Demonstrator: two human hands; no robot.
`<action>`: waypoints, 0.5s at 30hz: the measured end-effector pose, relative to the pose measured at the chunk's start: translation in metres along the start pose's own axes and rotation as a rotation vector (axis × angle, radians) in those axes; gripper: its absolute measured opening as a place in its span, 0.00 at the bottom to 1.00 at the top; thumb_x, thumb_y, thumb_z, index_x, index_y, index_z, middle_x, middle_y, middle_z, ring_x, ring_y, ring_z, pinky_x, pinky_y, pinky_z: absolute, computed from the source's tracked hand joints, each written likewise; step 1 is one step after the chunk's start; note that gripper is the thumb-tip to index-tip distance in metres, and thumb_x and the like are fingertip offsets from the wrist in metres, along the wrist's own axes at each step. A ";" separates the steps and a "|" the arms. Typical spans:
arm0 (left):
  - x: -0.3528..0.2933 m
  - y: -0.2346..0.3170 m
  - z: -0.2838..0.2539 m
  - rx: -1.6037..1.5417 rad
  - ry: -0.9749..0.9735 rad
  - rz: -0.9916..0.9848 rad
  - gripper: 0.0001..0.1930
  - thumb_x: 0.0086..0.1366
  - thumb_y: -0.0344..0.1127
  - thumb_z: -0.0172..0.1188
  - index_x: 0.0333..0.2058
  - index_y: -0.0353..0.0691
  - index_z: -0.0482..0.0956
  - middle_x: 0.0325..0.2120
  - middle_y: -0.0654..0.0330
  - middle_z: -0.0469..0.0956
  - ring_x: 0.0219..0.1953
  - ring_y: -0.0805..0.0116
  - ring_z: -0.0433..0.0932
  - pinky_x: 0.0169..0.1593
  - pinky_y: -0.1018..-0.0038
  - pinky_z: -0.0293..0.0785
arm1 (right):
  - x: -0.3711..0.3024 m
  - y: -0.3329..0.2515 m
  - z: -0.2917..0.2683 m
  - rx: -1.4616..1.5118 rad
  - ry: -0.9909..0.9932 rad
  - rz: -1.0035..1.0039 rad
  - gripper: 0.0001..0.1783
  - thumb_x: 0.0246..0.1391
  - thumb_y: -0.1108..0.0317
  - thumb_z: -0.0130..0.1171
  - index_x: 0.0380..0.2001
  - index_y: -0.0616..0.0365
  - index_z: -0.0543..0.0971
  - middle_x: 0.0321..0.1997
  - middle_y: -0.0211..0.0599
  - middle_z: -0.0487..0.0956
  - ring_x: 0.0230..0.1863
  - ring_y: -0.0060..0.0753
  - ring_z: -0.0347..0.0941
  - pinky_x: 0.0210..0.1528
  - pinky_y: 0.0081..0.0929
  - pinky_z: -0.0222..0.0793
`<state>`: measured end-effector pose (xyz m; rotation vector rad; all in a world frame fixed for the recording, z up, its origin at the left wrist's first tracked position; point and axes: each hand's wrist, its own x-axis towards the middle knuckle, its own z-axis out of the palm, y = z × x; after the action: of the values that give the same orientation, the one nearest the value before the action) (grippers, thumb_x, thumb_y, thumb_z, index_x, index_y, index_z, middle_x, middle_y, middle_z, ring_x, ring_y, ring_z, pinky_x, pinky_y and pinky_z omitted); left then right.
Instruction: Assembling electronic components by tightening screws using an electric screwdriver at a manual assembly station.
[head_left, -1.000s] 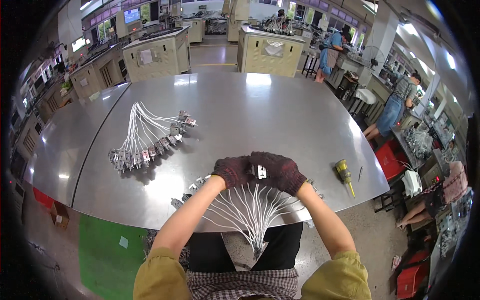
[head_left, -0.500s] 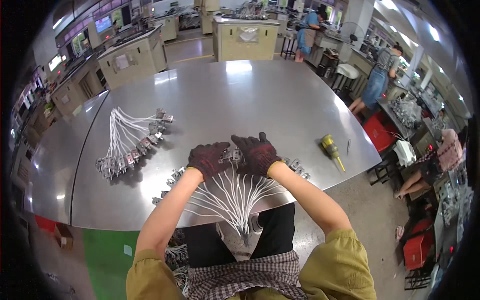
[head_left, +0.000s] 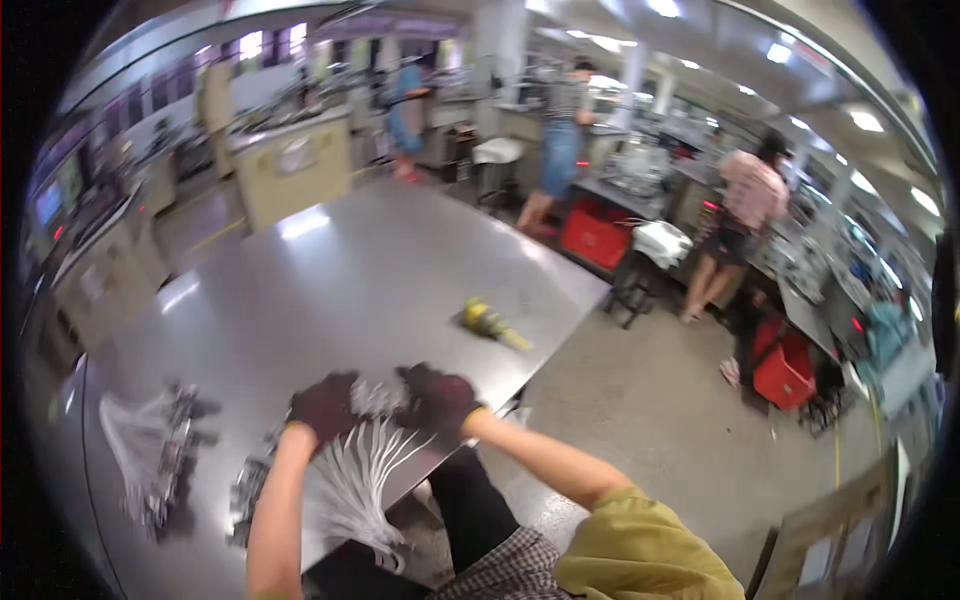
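My left hand (head_left: 325, 405) and my right hand (head_left: 438, 400), both in dark red work gloves, are close together at the table's near edge. Between them is a cluster of small silver metal parts (head_left: 378, 397), with both hands closed around its sides. White wires (head_left: 365, 470) run from these parts toward my lap and gather into one bunch. Motion blur smears the fingers and fine details. More metal parts (head_left: 250, 490) lie beside my left forearm. Farther left rests another bundle of white-wired metal parts (head_left: 160, 455).
A yellow power screwdriver (head_left: 485, 320) lies on the steel table (head_left: 330, 270), beyond my right hand. Red crates (head_left: 595, 235), a stool with a white bundle (head_left: 660, 245) and workbenches stand to the right. Several people (head_left: 752, 200) stand at those benches.
My view has swung to the right, so the table and hands appear farther left and lower. Both hands stay at the same cluster of wired metal parts.
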<state>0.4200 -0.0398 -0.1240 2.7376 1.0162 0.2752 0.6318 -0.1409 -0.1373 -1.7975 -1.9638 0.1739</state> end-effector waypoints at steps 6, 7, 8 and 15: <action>-0.018 0.023 -0.002 -0.008 0.297 0.059 0.28 0.38 0.45 0.66 0.41 0.46 0.70 0.39 0.59 0.72 0.37 0.57 0.73 0.39 0.63 0.68 | -0.001 0.002 0.008 -0.068 0.043 -0.093 0.31 0.38 0.50 0.59 0.47 0.50 0.68 0.42 0.39 0.70 0.41 0.43 0.70 0.40 0.40 0.67; -0.016 0.022 0.000 -0.039 0.327 0.103 0.28 0.37 0.43 0.66 0.40 0.44 0.70 0.38 0.58 0.72 0.38 0.55 0.72 0.40 0.63 0.68 | -0.002 0.004 0.012 -0.113 0.064 -0.128 0.30 0.38 0.50 0.59 0.46 0.50 0.68 0.41 0.38 0.71 0.41 0.42 0.70 0.40 0.40 0.67; -0.014 0.021 -0.001 -0.071 0.358 0.143 0.27 0.35 0.41 0.67 0.38 0.43 0.70 0.36 0.57 0.73 0.38 0.54 0.72 0.41 0.63 0.68 | -0.001 0.005 0.013 -0.114 0.066 -0.121 0.30 0.38 0.50 0.59 0.46 0.50 0.68 0.41 0.38 0.71 0.41 0.42 0.70 0.40 0.40 0.67; 0.013 0.015 -0.010 -0.085 -0.044 0.163 0.38 0.38 0.51 0.65 0.51 0.44 0.65 0.44 0.54 0.72 0.46 0.55 0.70 0.50 0.64 0.65 | 0.006 -0.002 0.017 -0.045 0.061 -0.158 0.30 0.37 0.54 0.59 0.46 0.52 0.68 0.42 0.40 0.71 0.41 0.44 0.70 0.38 0.39 0.68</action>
<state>0.4364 -0.0412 -0.1087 2.7393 0.7533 0.2758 0.6227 -0.1314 -0.1500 -1.6461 -2.0699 0.0233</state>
